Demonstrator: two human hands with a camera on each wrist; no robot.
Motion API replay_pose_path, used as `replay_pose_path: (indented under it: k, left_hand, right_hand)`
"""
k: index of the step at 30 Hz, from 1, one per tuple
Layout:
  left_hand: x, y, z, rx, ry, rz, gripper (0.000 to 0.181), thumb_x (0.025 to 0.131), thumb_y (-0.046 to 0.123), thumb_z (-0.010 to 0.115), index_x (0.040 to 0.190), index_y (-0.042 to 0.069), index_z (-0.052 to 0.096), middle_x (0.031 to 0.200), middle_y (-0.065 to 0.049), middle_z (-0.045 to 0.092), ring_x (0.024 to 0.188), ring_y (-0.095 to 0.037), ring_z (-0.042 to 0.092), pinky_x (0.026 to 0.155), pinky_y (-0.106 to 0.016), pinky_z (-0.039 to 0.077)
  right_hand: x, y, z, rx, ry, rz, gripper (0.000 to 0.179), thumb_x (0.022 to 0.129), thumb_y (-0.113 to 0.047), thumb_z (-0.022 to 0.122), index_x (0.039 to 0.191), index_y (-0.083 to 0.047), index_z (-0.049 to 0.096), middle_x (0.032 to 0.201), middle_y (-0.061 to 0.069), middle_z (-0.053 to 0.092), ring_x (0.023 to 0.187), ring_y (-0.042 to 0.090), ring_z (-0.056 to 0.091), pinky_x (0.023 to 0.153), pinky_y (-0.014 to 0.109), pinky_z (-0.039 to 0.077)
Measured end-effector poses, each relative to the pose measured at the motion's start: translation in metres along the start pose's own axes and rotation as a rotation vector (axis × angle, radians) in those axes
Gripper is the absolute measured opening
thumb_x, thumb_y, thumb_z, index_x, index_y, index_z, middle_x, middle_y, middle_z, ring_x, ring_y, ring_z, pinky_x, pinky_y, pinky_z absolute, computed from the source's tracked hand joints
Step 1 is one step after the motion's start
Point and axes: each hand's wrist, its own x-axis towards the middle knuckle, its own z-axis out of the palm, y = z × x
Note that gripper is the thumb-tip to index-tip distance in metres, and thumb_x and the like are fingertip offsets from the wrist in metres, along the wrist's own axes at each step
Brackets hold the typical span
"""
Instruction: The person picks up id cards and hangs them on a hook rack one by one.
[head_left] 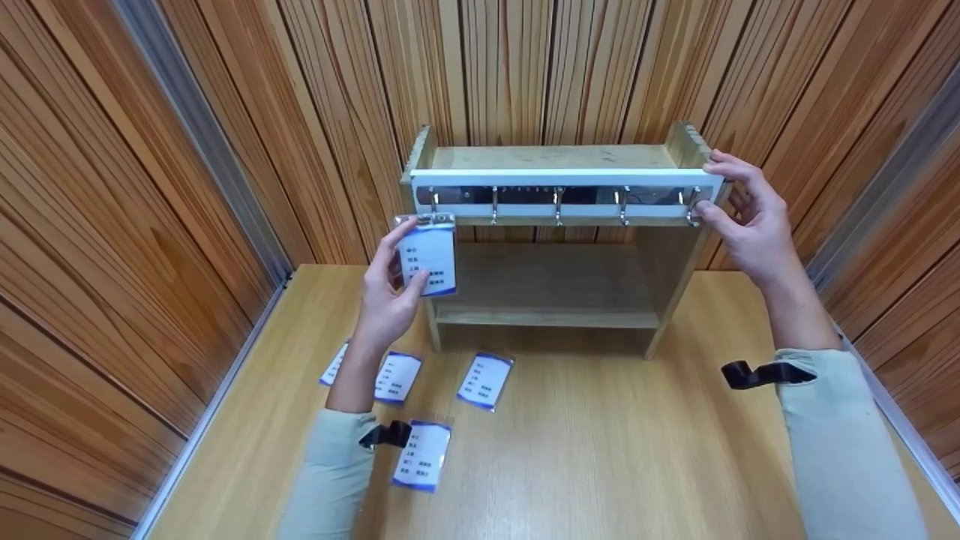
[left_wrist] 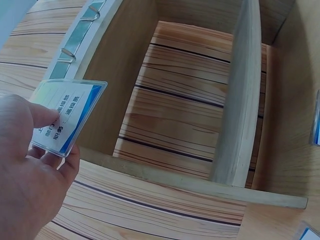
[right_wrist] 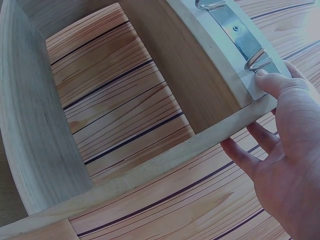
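Note:
In the head view, my left hand (head_left: 386, 296) pinches a name badge (head_left: 441, 259) in a clear plastic sleeve, thumb across its printed front. The badge's top edge is right at the leftmost hook (head_left: 434, 201) of a metal hook rail (head_left: 525, 196). This rail runs along the top front of a small wooden shelf (head_left: 547, 319). My right hand (head_left: 757, 225) grips the shelf's upper right corner. Its thumb lies on the rail's front beside the end hook (right_wrist: 257, 61), with the other fingers around the side panel (right_wrist: 150, 167) in the right wrist view.
Several similar badges lie on the wooden table (head_left: 600, 442): one (head_left: 486, 381) before the shelf, one (head_left: 422, 455) nearer me, others by my left forearm, which partly covers them. Wood-patterned walls (head_left: 510, 75) stand behind and at both sides.

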Motion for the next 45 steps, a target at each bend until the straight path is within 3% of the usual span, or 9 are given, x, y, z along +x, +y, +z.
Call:
replay_pose_path:
  k: [7,15,18,24,41,45]
  left_hand:
    - [0.0004,-0.0032,0.0000,-0.008,-0.005,-0.017,0.069,0.109,-0.006,0.062,0.172,0.012,0.043,0.163,-0.019,0.056,0.142,-0.037,0.066,0.107,-0.028,0.063]
    - [0.0016,-0.0029,0.0008,-0.029,-0.018,-0.032,0.072,0.108,-0.007,0.063,0.173,0.012,0.042,0.163,-0.019,0.055,0.140,-0.037,0.067,0.104,-0.023,0.062]
    - [0.0018,-0.0022,0.0007,-0.039,-0.031,-0.045,0.073,0.107,-0.007,0.065,0.173,0.012,0.042,0.157,-0.020,0.058,0.139,-0.037,0.068,0.105,-0.025,0.064]
    - [0.0012,-0.0017,0.0005,-0.039,-0.044,-0.049,0.071,0.107,-0.008,0.064,0.173,0.011,0.043,0.153,-0.021,0.059,0.136,-0.037,0.069,0.104,-0.027,0.064]
    - [0.0030,0.0035,-0.0001,-0.032,-0.063,-0.025,0.072,0.105,-0.009,0.062,0.173,0.008,0.042,0.176,-0.018,0.044,0.130,-0.035,0.067,0.095,-0.025,0.063]
    - [0.0025,0.0035,-0.0005,-0.026,-0.061,-0.032,0.072,0.105,-0.008,0.061,0.173,0.009,0.043,0.170,-0.019,0.049,0.126,-0.032,0.068,0.093,-0.025,0.064]
  right_hand:
    - [0.0000,0.0009,-0.0009,0.001,-0.005,0.005,0.048,0.109,-0.003,0.069,0.156,-0.012,0.062,0.178,0.006,0.046,0.169,0.032,0.040,0.126,0.025,0.051]
    - [-0.0009,0.0010,0.0000,0.015,0.000,0.001,0.047,0.109,-0.003,0.068,0.155,-0.010,0.062,0.178,0.006,0.046,0.170,0.032,0.039,0.140,0.047,0.038]
    - [-0.0009,0.0011,0.0013,0.045,0.010,-0.020,0.047,0.107,0.000,0.069,0.153,-0.006,0.063,0.177,0.007,0.048,0.167,0.029,0.042,0.140,0.042,0.037]
    - [-0.0002,0.0020,0.0018,0.056,0.007,-0.034,0.046,0.107,0.001,0.069,0.153,-0.005,0.063,0.176,0.006,0.049,0.163,0.024,0.046,0.129,0.026,0.048]
    - [-0.0005,0.0007,-0.0005,-0.009,0.004,0.003,0.048,0.109,-0.004,0.069,0.156,-0.011,0.062,0.178,0.005,0.046,0.167,0.031,0.043,0.129,0.031,0.050]
    - [-0.0005,0.0014,0.0001,0.001,0.001,0.000,0.048,0.109,-0.004,0.069,0.155,-0.011,0.062,0.178,0.006,0.047,0.167,0.030,0.044,0.126,0.025,0.051]
